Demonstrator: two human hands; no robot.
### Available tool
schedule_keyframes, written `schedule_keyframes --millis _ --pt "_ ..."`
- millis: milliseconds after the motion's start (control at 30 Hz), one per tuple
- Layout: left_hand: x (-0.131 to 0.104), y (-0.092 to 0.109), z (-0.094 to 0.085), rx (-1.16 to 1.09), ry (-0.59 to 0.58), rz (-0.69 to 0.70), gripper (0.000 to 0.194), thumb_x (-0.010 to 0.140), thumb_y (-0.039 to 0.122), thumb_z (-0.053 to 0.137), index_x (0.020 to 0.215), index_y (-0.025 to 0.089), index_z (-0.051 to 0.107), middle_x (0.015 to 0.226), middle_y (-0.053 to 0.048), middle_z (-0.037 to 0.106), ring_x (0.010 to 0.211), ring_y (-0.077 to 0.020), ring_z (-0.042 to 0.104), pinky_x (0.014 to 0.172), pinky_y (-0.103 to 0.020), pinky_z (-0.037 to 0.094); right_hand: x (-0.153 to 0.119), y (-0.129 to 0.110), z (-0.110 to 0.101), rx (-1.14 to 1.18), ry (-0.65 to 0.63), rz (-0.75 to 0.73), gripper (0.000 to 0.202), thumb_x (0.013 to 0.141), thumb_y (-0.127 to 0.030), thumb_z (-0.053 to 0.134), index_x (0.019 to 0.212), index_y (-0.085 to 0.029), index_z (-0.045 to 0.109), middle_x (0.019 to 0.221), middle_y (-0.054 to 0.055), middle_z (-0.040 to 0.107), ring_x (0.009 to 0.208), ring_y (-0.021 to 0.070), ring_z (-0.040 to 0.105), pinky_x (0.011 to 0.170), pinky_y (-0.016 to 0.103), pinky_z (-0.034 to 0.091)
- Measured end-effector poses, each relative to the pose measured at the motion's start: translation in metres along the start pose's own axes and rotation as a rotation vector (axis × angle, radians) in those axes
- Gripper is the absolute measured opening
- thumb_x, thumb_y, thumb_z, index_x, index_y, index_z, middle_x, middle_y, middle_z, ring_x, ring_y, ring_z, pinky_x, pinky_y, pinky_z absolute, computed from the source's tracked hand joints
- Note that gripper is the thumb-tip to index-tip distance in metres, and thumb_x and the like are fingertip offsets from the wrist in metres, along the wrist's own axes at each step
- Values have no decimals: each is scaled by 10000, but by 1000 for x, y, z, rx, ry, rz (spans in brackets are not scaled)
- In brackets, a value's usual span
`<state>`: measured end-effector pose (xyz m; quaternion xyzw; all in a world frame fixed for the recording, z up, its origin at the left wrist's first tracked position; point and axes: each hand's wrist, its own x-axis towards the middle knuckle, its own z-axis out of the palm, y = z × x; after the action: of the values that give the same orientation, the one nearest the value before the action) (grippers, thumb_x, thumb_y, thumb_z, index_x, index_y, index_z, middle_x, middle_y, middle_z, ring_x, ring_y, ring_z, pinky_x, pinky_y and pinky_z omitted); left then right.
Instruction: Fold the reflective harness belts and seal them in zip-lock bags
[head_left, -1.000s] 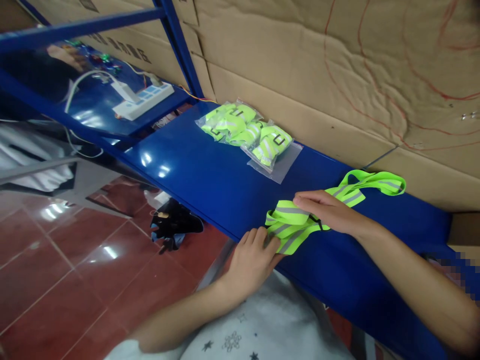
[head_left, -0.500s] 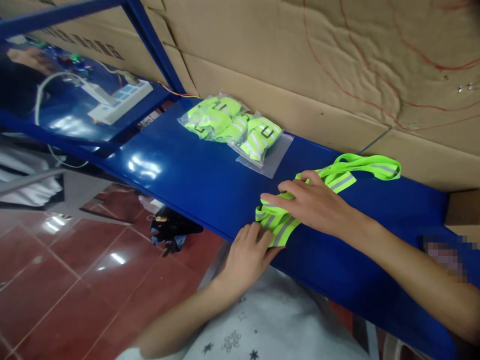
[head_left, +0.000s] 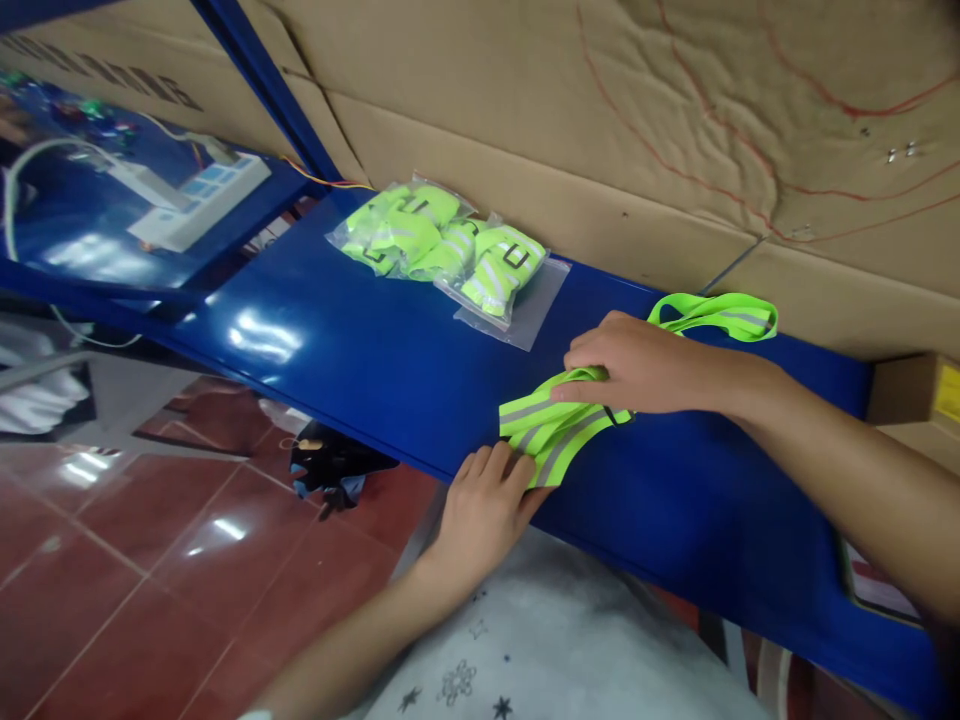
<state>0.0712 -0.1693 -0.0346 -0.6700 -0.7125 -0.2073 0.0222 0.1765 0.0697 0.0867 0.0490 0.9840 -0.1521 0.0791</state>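
Observation:
A neon yellow-green reflective strap (head_left: pixel 551 425) with grey stripes lies in folded layers near the front edge of the blue table (head_left: pixel 360 360). At its near end, my left hand (head_left: pixel 484 510) pinches the layers between thumb and fingers. My right hand (head_left: pixel 619 365) is closed around the folds farther up, covering part of them. Beyond my right hand, a loose loop of the same strap (head_left: pixel 739 315) rests close to the cardboard wall. Several clear plastic bags (head_left: pixel 502 265) with folded neon straps inside sit together toward the back.
A cardboard wall (head_left: pixel 480 150) with red wires rises behind the table. To the left, a white power strip (head_left: pixel 199 200) lies beyond a blue frame post (head_left: pixel 262 85). A cardboard box (head_left: pixel 907 390) stands at the right end.
My right hand has closed on the strap's folds and shifted slightly to the right. The front layers now lie more spread out. My left hand keeps its hold on the near end.

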Motion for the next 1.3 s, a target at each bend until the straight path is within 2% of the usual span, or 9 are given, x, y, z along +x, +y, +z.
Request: schedule_keyframes --millis 167,400,567,667,767,900,1033,1167,1300 --pt "0 1 -2 22 14 -14 257 941 406 677 858 179 590 860 -61 575 784 -224 534 674 -329 407 4 21 -12 345 -117 5 248 968 -277 518 1017 -224 755 1079 31 775 1008 215 705 866 317 477" --pt "-5 1 -4 81 10 -9 337 937 503 659 873 177 603 855 -68 594 770 -226 559 689 -335 410 -4 9 -9 548 193 15 438 998 -370 520 1422 -270 564 1498 41 577 1345 229 572 1114 387 466" --pt "-9 -9 -15 -94 28 -10 432 926 606 624 940 174 625 882 -68 622 824 -238 597 729 -363 426 -28 41 22 354 202 107 439 964 -180 431 1350 -235 633 1393 77 657 1314 247 600 1151 465 432" --pt "9 -19 -19 -249 147 -125 339 974 459 615 1154 172 606 1085 -112 626 1050 -259 608 879 -384 474 -38 59 42 324 118 118 483 927 -166 472 1376 -257 624 1443 67 629 1390 267 543 1221 550 316" --pt "41 -28 -15 -381 127 -199 532 952 374 655 1416 184 478 1383 -162 532 1328 -289 508 1035 -404 457 -37 61 50 299 61 107 547 913 -204 541 1449 -308 566 1516 50 569 1474 289 446 1245 624 191" --pt "77 -36 -11 -550 -70 -139 200 990 329 581 1152 225 640 1183 -56 678 1110 -214 640 959 -336 464 -30 50 49 282 93 98 638 907 -146 532 1516 -331 488 1637 60 410 1534 275 348 1232 605 187" --pt "79 -45 -11 -701 -39 -322 171 1017 357 522 1054 215 608 877 8 681 644 -114 556 619 -238 406 -25 43 49 359 60 7 226 978 -365 600 1138 -272 729 1532 58 555 1524 311 363 1229 576 181" --pt "69 -54 -9 -812 19 -425 202 1025 401 504 1088 215 549 816 23 687 501 -93 446 511 -226 335 -24 43 48 546 185 28 271 1002 -468 554 986 -230 683 1281 71 711 1371 274 549 1179 465 305" --pt "63 -65 -11 -583 72 -424 194 1012 386 521 1101 218 556 829 18 693 550 -107 504 551 -228 351 -24 42 43 633 203 188 439 986 -620 494 908 -204 611 935 43 693 868 205 635 775 322 458"
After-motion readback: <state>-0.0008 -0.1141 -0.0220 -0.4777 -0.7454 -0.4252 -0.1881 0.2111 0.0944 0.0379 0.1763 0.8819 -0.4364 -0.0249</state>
